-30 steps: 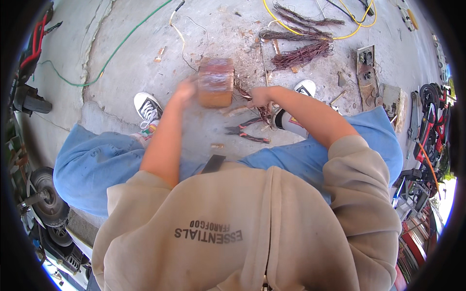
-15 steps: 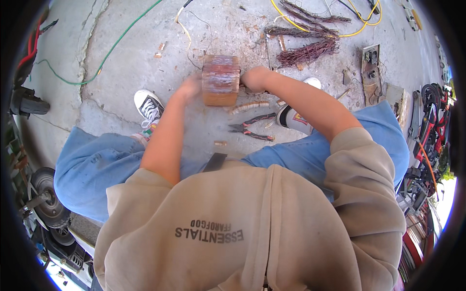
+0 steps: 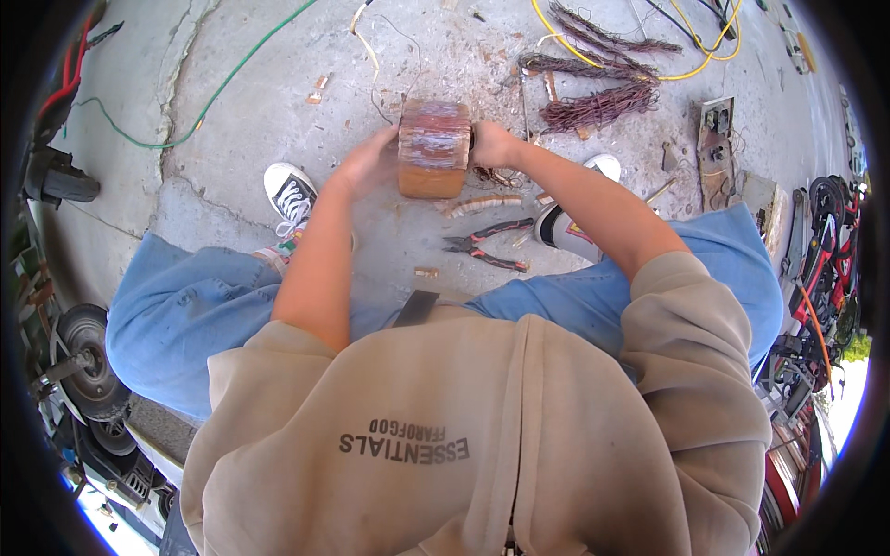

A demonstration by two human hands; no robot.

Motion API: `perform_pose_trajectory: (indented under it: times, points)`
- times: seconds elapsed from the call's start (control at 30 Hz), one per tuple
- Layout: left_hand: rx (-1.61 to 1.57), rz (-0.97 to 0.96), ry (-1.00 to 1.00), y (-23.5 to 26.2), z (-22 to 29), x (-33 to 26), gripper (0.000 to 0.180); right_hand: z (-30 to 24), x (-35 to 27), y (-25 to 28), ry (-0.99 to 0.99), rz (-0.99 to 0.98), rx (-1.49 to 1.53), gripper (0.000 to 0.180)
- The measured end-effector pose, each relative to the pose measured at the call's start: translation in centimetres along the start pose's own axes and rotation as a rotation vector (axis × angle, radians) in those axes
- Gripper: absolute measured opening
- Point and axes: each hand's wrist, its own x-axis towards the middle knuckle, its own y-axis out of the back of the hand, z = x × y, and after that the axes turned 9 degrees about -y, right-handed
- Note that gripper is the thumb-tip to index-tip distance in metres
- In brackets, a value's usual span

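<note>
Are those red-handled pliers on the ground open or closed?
Open. The pliers lie on the concrete with their two handles spread apart in a V, untouched by either hand.

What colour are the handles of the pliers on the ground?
Red and black, on the pliers; head view.

No packages, labels, signs or screens — only dark lettering across a beige sweatshirt [image 3: 482, 435].

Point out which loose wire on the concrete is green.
The long green wire curving across the upper-left concrete. The yellow wire loops at the upper right; the reddish-brown wire bundles lie beside it.
</note>
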Motion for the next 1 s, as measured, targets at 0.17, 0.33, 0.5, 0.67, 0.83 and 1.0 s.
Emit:
perform_pose_trajectory:
  times: [0.17,0.33,0.5,0.67,0.83,1.0]
  points:
    - [0.05,-0.018,-0.141,0.8,-0.5,-1.0,0.034,-0.4,-1.3,0.9,0.013,-0.051,0.174,0.047]
    - [0.309,0.161,-0.221,4.0,-0.6,-0.5,0.025,-0.9,-1.5,2.5,0.089,-0.003,-0.107,0.045]
    - [0.653,0.392,-0.396,4.5,6.0,-5.6,0.019,-6.0,-2.6,9.1,0.198,0.214,-0.558,0.033]
    - [1.287,0.528,-0.749,-3.1,13.2,-14.5,0.017,-13.3,-6.8,7.9,0.692,0.235,-0.108,0.072]
    - [1.435,0.437,-1.141,-10.3,15.6,-19.2,0.015,-16.4,-8.7,5.8,0.765,0.108,0.313,0.064]
    - [0.749,0.321,-1.459,-12.9,15.6,-17.6,0.036,-17.6,-12.5,9.8,0.608,0.249,0.617,0.037]
